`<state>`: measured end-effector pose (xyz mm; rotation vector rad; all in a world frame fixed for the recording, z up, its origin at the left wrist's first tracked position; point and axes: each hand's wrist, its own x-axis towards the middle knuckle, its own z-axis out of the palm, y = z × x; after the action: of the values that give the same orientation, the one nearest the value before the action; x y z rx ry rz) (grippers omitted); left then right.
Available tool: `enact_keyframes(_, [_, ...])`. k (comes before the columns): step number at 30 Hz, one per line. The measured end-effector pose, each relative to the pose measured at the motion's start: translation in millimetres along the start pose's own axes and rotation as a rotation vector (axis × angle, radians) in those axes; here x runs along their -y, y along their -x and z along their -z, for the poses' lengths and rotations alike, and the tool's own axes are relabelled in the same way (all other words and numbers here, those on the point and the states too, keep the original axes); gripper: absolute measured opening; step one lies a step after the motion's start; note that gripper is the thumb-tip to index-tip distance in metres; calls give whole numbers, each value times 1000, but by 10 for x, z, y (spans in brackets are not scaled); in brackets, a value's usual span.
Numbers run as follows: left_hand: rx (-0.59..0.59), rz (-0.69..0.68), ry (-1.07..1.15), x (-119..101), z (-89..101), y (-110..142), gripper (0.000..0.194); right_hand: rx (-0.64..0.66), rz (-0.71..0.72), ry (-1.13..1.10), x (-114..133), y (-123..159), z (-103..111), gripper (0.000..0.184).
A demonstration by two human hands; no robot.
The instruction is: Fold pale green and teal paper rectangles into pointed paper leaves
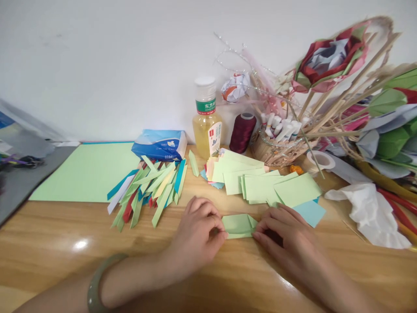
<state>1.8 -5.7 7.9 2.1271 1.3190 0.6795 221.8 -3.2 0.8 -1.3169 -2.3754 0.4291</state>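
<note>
A small light green paper (238, 226) lies on the wooden table between my hands, with creases and its lower edge folded up. My left hand (202, 228) pinches its left end between thumb and fingers; there is a ring on one finger. At the opposite end, my right hand (286, 230) grips the lower right corner with thumb and forefinger. Just beyond them lie loose green paper rectangles (263, 187) and a blue paper (311, 212). To the left is a heap of folded paper strips (159, 184), mostly green, with some blue, red and white.
A large green sheet (84, 174) lies at the left by a blue tissue pack (159, 145). Along the wall stand a bottle of yellow liquid (206, 126), a maroon thread spool (243, 132) and a basket (275, 150) of markers. Paper flowers (330, 58), a tape roll (319, 161) and crumpled tissue (371, 213) fill the right.
</note>
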Motion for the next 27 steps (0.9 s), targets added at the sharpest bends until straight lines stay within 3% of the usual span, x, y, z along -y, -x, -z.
enact_keyframes(15, [20, -35, -237, -30, -78, 17, 6, -114, 109, 310, 43, -30, -102, 24])
enact_keyframes(27, [17, -37, -347, -29, -110, 17, 6, -136, 108, 319, 64, -52, -90, 24])
